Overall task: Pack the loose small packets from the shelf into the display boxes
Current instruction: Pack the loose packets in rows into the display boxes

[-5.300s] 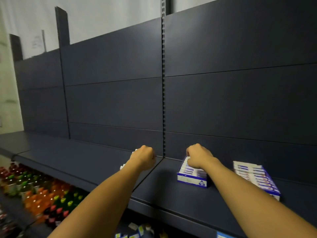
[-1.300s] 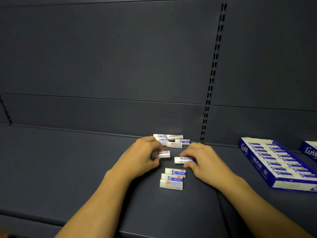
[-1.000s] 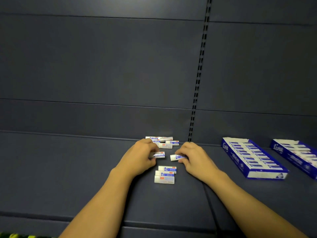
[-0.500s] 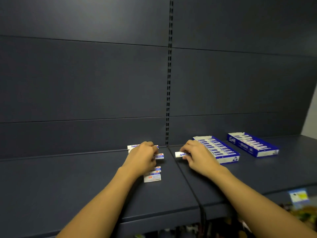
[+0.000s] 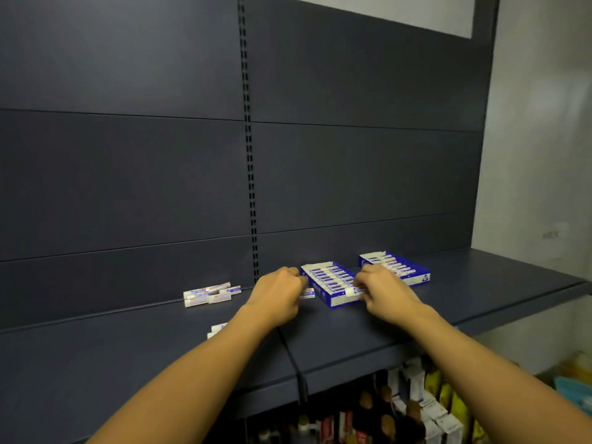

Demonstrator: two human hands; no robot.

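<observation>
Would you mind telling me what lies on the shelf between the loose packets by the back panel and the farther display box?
In the head view, the left hand and the nearer display box lie between them.

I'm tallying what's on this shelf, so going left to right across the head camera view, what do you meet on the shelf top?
Pile of loose packets by the back panel → left hand with a packet → nearer display box → right hand holding a packet at that box's front → farther display box.
</observation>
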